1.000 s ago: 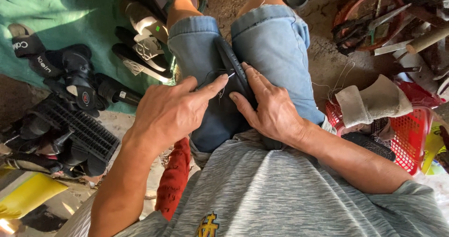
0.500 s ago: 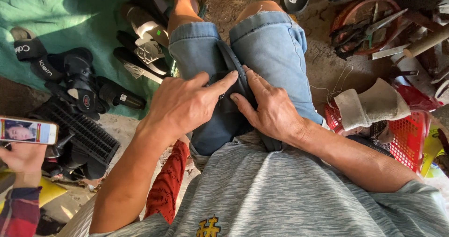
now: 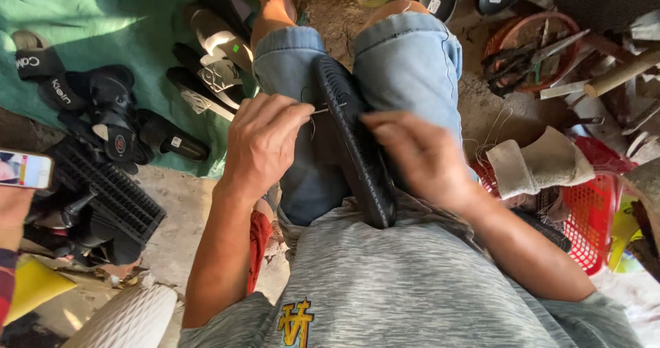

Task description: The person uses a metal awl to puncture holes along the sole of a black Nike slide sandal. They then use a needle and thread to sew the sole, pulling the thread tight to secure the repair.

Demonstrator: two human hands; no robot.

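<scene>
Sitting nearby, another person's hand point(image 3: 12, 210) holds up a phone point(image 3: 24, 169). Beside it, the left hand point(image 3: 261, 142) pinches a thin needle point(image 3: 328, 107) into a black sandal sole point(image 3: 354, 149) clamped between the knees; the right hand point(image 3: 416, 155), blurred, rests loosely curled against it. A slip could prick those fingers.

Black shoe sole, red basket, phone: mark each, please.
black shoe sole point(image 3: 357, 149), head view, ridged tread between the knees
red basket point(image 3: 584, 221), head view, mesh side wall
phone point(image 3: 24, 169), head view, lit screen
</scene>
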